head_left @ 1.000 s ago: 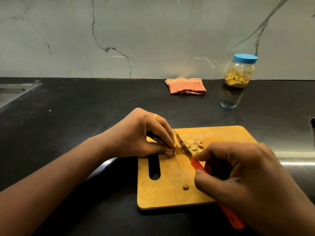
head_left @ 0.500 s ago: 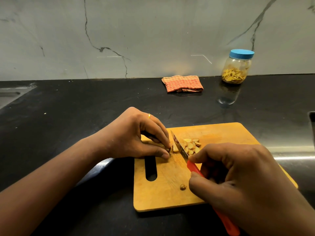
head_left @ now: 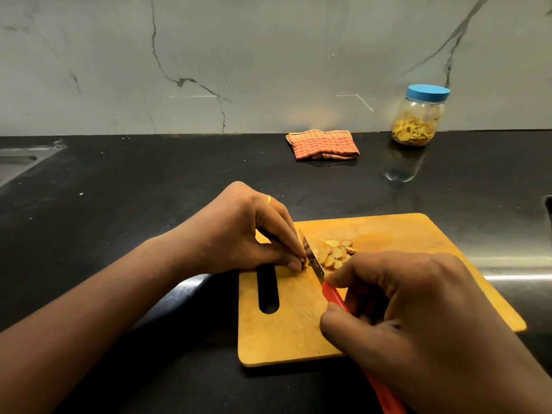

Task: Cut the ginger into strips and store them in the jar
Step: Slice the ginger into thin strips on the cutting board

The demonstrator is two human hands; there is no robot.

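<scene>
Left grip pinched on tiny ginger bit, on board, right by knife. Right grip curled round red handle. Cut slices piled beside blade. Jar far back on worktop, lid on. Keep fingertips tucked back; slice slow, thin.

One cutting board, one red-handled knife and one heap of ginger slices, too overlapped to count, sit lower centre. One blue-lidded jar and one folded cloth sit upper right.
</scene>
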